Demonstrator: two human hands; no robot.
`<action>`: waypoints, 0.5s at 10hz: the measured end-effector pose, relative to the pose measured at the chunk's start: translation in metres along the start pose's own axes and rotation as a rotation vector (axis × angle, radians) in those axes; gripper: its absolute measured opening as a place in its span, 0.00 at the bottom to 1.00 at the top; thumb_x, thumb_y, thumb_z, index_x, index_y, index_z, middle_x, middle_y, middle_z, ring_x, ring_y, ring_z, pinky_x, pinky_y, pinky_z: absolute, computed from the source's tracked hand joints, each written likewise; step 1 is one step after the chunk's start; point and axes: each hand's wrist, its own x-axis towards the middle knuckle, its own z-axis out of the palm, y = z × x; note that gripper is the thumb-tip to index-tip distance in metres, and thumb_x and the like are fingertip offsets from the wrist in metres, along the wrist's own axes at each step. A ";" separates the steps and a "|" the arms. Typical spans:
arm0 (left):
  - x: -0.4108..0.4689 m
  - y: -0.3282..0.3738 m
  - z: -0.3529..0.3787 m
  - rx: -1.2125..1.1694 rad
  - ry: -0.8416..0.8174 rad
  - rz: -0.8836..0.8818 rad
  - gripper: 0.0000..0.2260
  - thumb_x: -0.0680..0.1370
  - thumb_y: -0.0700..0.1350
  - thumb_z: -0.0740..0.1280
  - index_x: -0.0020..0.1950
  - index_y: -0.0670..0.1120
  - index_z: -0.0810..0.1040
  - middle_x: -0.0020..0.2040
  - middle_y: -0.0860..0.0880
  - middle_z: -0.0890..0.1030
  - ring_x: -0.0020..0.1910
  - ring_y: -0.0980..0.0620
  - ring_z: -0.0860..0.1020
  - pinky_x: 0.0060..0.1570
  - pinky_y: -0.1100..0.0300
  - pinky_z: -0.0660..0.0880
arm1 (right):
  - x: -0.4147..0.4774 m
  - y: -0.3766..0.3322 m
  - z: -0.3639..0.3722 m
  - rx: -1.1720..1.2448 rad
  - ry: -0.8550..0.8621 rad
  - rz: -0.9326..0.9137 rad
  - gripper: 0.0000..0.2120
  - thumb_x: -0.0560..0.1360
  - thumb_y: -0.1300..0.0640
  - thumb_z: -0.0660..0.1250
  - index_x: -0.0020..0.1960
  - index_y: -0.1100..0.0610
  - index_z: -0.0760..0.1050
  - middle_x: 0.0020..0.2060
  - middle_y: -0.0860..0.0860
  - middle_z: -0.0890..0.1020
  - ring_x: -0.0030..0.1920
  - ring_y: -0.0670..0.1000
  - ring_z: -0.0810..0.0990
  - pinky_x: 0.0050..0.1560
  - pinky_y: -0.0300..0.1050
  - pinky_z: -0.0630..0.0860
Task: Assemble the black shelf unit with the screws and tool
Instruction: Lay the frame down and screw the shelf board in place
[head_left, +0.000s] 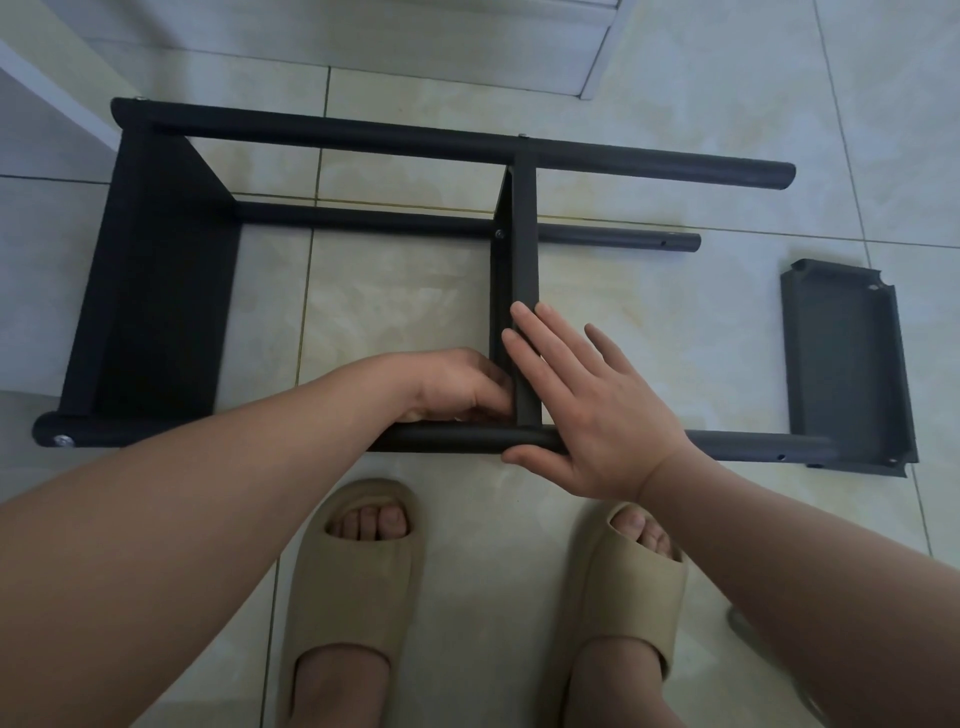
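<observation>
The black shelf unit (322, 130) lies on its side on the tiled floor, its round poles running left to right. One shelf panel (156, 270) is fixed at the left end, a second panel (522, 234) stands across the middle. My left hand (457, 387) is curled at the near corner of the middle panel, where it meets the front pole (457, 439); what its fingers hold is hidden. My right hand (587, 405) lies flat, fingers spread, against the right face of that panel, thumb on the front pole. A loose third panel (852, 364) lies to the right.
My two feet in beige slippers (358, 582) stand just in front of the front pole. A silver screw head (64, 441) shows at the pole's left end. A white baseboard and door frame (597, 67) run along the far side.
</observation>
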 end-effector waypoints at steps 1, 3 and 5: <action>0.000 0.000 0.000 -0.038 -0.007 0.002 0.09 0.76 0.33 0.65 0.37 0.42 0.77 0.27 0.50 0.74 0.24 0.55 0.71 0.26 0.68 0.68 | 0.000 0.000 0.000 0.000 0.002 -0.001 0.46 0.77 0.29 0.55 0.81 0.60 0.56 0.82 0.56 0.53 0.82 0.57 0.51 0.74 0.65 0.62; 0.002 -0.003 0.000 -0.180 -0.044 -0.004 0.06 0.75 0.29 0.64 0.49 0.37 0.78 0.35 0.42 0.79 0.32 0.49 0.79 0.35 0.61 0.76 | 0.000 0.000 0.000 -0.004 0.001 -0.002 0.45 0.77 0.28 0.54 0.82 0.60 0.55 0.82 0.55 0.52 0.82 0.57 0.50 0.75 0.65 0.61; 0.003 -0.002 -0.001 -0.150 -0.093 -0.027 0.07 0.77 0.34 0.64 0.52 0.39 0.81 0.44 0.41 0.84 0.41 0.47 0.83 0.41 0.58 0.79 | 0.000 0.000 0.001 -0.007 -0.003 -0.001 0.46 0.77 0.28 0.54 0.82 0.60 0.55 0.82 0.55 0.52 0.82 0.57 0.50 0.75 0.65 0.61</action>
